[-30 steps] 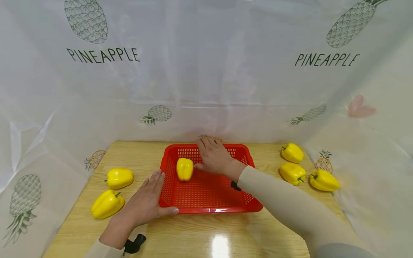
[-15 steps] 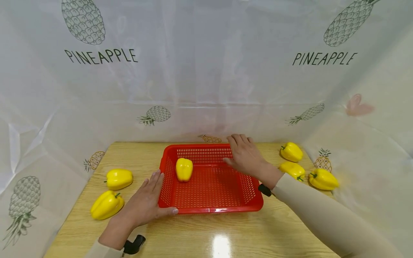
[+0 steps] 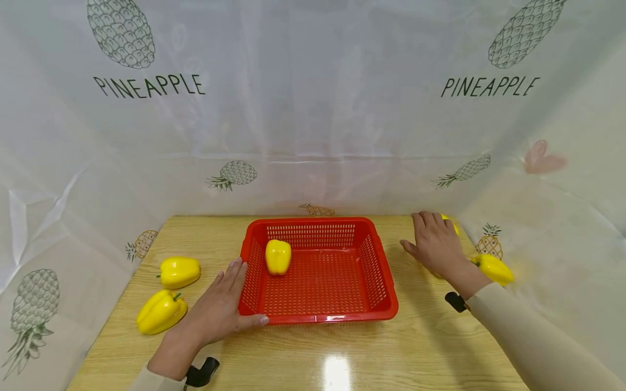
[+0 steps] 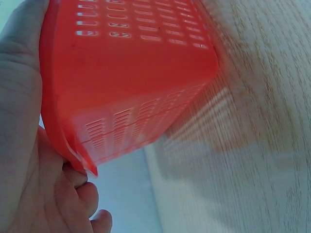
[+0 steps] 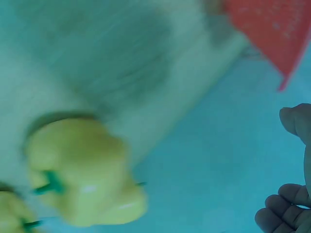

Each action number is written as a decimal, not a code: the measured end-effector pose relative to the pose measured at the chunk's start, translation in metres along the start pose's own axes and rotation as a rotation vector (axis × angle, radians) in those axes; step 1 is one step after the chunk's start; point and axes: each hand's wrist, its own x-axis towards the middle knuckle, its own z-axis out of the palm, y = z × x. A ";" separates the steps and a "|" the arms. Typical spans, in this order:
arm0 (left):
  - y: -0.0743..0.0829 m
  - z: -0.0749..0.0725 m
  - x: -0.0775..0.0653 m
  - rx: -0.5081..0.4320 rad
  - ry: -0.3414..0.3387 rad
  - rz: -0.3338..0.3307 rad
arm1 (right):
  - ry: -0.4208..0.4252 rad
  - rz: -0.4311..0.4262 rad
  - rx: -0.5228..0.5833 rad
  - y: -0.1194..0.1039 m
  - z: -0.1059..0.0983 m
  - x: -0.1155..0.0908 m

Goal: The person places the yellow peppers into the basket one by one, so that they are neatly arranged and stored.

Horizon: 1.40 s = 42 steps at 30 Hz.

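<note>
My left hand (image 3: 217,307) rests at the near left corner of a red plastic basket (image 3: 318,319), its thumb along the front rim and its fingers lying at the left rim. In the left wrist view, the thumb (image 4: 19,63) lies by the rim and the fingertips show beyond the corner. Inside the basket, toward the left, sits one yellow bell pepper (image 3: 278,257). Off to the right, my right hand (image 3: 437,244) is over the right-hand peppers, fingers extended and thumb apart. It partly covers a yellow bell pepper (image 5: 82,170), which the right wrist view shows with a gap to the fingers.
Two yellow bell peppers, a rear one (image 3: 179,272) and a nearer one (image 3: 161,311), lie left of the basket on the wooden table (image 3: 274,364). Another pepper (image 3: 494,269) lies near the right edge. A pineapple-printed sheet (image 3: 313,125) hangs behind and at both sides.
My right hand has moved from above the basket, across its right rim, to the peppers on the right. The left hand and the pepper in the basket have stayed put.
</note>
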 end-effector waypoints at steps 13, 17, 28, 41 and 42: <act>0.001 0.001 0.000 0.001 0.010 0.012 | -0.287 0.204 -0.047 0.045 0.026 -0.053; 0.000 0.001 0.001 0.004 0.006 0.009 | -0.318 0.240 -0.041 0.048 0.032 -0.060; 0.000 0.001 0.001 0.000 -0.016 -0.011 | -0.375 0.236 -0.052 0.049 0.046 -0.067; -0.001 0.001 0.000 -0.012 -0.014 -0.013 | -0.273 -0.167 -0.027 0.045 0.042 -0.060; -0.001 0.001 0.000 -0.012 -0.015 -0.014 | -0.262 -0.201 -0.040 0.045 0.043 -0.060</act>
